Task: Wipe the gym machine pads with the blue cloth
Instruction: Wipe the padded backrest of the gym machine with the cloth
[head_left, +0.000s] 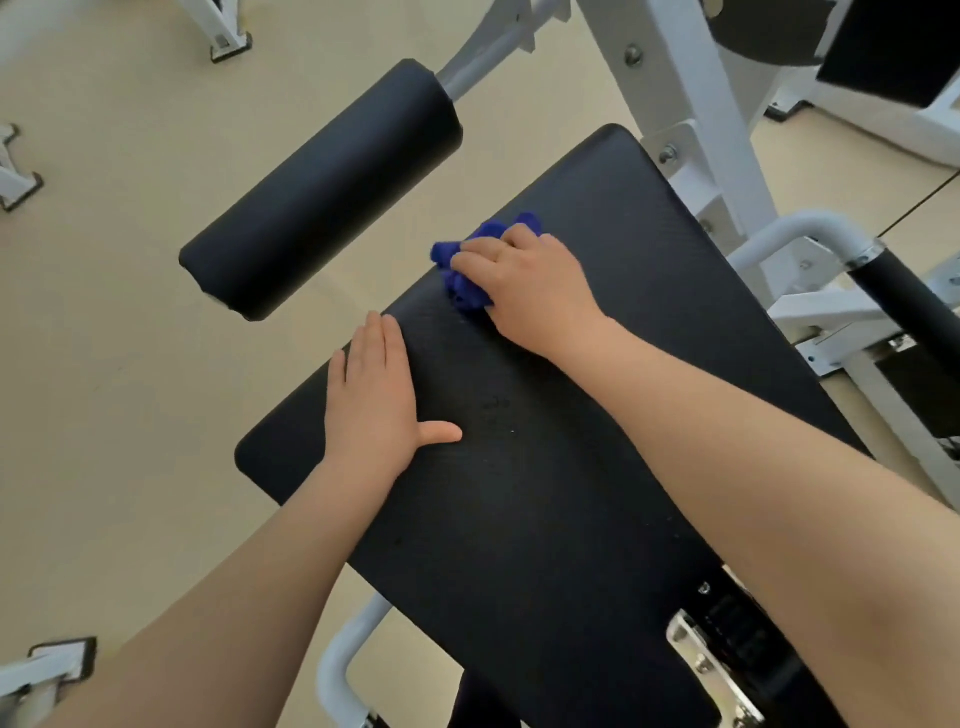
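Beige floor (104, 364); black flat pad (545, 493); right hand (530, 291) presses blue cloth (467, 280).

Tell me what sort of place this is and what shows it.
Most likely a gym. A flat black pad sits on a white steel frame, a black roller pad juts out beside it, and feet of other white machines stand on the beige floor.

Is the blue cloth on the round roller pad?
No, the blue cloth is bunched under the right hand on the flat pad, apart from the roller pad.
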